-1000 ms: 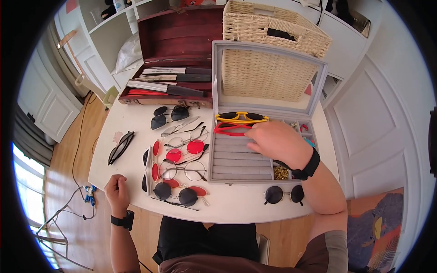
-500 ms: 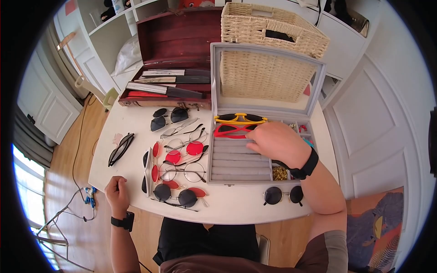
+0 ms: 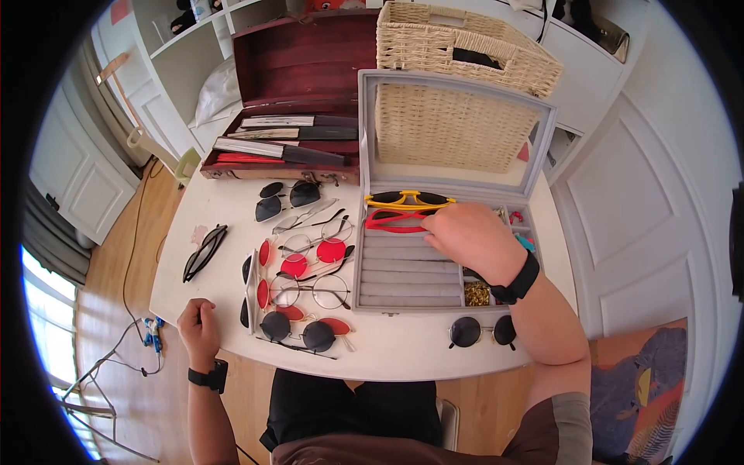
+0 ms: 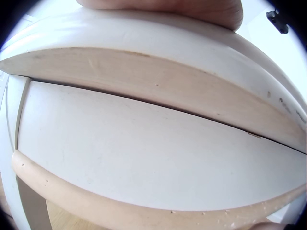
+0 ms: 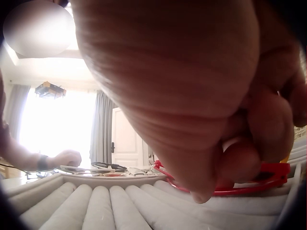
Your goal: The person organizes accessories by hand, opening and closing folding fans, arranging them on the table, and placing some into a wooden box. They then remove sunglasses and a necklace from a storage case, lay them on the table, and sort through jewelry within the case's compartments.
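Observation:
Red sunglasses lie in the top part of a grey padded case, just below yellow sunglasses. At their right end the right hand pinches the red frame; its palm covers that end in the head view. In the right wrist view, the thumb and curled fingers are on the red frame, low over the padded rolls. The left hand rests idle at the table's near left edge, fingers loosely curled, holding nothing; only part of it shows in the left wrist view.
Several pairs of glasses lie left of the case, with black glasses farther left. Round dark sunglasses are near the front edge. Behind stand a dark red box and a wicker basket. The case's clear lid stands raised.
The right hand has shifted slightly at the red sunglasses, its thumb drawn up a little, and the red frame has tilted slightly. The left hand stays in place.

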`<state>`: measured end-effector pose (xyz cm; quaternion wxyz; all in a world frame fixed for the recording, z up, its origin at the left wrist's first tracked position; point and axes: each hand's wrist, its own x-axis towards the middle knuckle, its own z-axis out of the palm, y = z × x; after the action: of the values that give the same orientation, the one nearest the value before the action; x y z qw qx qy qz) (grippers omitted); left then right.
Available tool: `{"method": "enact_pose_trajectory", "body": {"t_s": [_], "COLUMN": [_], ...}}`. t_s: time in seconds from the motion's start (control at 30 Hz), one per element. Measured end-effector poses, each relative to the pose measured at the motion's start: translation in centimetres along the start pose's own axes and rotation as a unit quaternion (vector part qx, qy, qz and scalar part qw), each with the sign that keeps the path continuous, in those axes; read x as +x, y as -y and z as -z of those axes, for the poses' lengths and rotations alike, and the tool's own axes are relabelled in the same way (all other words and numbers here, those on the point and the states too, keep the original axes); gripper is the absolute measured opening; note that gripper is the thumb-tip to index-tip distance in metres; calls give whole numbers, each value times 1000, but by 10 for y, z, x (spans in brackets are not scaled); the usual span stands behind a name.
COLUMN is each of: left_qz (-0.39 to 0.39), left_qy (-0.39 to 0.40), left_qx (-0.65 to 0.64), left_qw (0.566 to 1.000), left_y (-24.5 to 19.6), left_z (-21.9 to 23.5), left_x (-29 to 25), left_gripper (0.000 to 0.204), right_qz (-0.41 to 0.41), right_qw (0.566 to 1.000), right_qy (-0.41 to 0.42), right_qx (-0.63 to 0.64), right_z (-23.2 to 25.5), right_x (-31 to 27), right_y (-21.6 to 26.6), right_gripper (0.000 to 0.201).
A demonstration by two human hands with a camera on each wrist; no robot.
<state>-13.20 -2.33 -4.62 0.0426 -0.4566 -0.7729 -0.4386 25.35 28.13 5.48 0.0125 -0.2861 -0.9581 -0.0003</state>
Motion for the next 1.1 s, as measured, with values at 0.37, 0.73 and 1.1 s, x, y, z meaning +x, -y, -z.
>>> {"method": "enact_pose_trajectory", "body": {"t_s": [0.37, 0.73, 1.1], "left_qz": [-1, 2, 4], "left_qy": [-4, -5, -1], "left_qx": [-7, -4, 5], "left_qw": [1000, 1000, 1000], "left_y": [4, 3, 3], "left_z": [-1, -1, 0], "left_x": [0, 0, 1], "left_gripper": [20, 20, 20], "right_qz": [-8, 0, -1], "right_qw": [999, 999, 999], "right_qy": [-30, -53, -32], "right_qx": [-12, -14, 12], "right_z": [-8, -12, -8], "right_x": [5, 6, 5], "right_y": [-4, -4, -2], "right_gripper": [14, 15, 21]}}
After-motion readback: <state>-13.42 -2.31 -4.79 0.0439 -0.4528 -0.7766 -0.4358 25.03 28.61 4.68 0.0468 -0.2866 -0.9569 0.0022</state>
